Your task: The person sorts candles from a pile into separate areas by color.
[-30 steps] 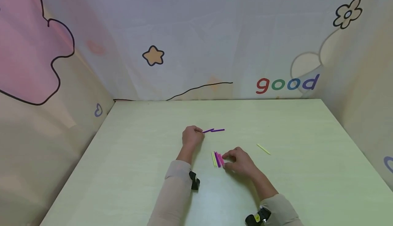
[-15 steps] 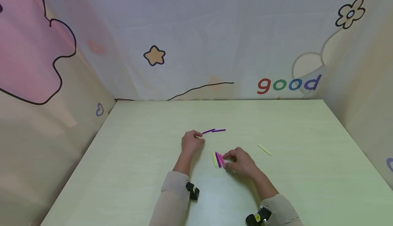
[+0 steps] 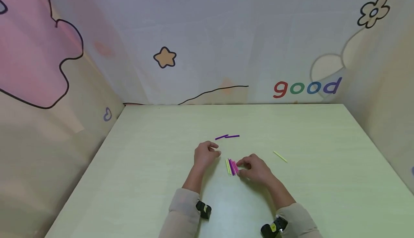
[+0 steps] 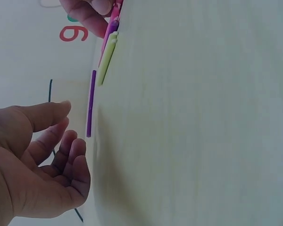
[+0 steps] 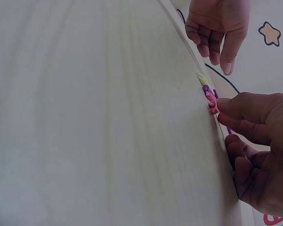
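Note:
Several short thin counting sticks lie side by side in a row on the table: yellow sticks (image 3: 228, 167) at the left, a purple stick (image 3: 231, 167) in the middle, pink sticks (image 3: 235, 166) at the right. My right hand (image 3: 256, 169) pinches the outermost pink stick near its two ends with thumb and forefinger. To the left of the row, my left hand (image 3: 206, 155) is held with loosely bent fingers and a gap between thumb and forefinger, nothing in it. Farther back, two purple sticks (image 3: 232, 136) lie end to end, slightly angled.
A single yellow stick (image 3: 280, 156) lies apart on the right side of the pale table (image 3: 155, 137). A printed cloth backdrop (image 3: 200, 44) stands along the table's back edge and sides. Black wrist cameras (image 3: 203, 209) sit on both sleeves.
My left hand has left the end of the left purple stick and drawn back toward me, beside the row. My right hand stays at the pink sticks. The head view has shifted slightly.

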A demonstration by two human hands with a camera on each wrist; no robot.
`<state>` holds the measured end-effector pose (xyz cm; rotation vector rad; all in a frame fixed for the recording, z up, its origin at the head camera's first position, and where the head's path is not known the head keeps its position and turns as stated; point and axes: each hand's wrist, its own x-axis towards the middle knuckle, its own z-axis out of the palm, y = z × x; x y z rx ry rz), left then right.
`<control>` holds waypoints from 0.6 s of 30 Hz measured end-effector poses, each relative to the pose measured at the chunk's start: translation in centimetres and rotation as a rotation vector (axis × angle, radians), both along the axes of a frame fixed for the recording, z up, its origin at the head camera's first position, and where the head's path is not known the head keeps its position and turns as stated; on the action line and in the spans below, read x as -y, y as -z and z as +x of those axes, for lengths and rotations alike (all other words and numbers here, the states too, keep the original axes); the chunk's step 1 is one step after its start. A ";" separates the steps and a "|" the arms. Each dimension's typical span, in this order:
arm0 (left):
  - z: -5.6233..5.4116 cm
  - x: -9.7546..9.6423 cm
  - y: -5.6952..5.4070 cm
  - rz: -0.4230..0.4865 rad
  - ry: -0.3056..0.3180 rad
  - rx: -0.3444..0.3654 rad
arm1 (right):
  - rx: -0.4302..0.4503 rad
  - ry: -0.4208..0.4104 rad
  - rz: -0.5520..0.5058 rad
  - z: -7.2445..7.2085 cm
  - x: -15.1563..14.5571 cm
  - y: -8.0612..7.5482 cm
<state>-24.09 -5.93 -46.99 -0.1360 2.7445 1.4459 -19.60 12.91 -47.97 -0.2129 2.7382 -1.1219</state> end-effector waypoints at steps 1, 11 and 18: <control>0.1 0.0 0.0 0.006 0.008 -0.002 | 0.000 0.000 -0.004 0.0 0.0 0.0; 1.6 -0.3 -0.1 0.024 0.073 -0.016 | -0.003 -0.007 -0.005 0.0 -0.2 -0.1; 2.4 -0.5 -0.2 0.026 0.107 -0.003 | -0.023 -0.019 -0.014 -0.1 -0.2 -0.1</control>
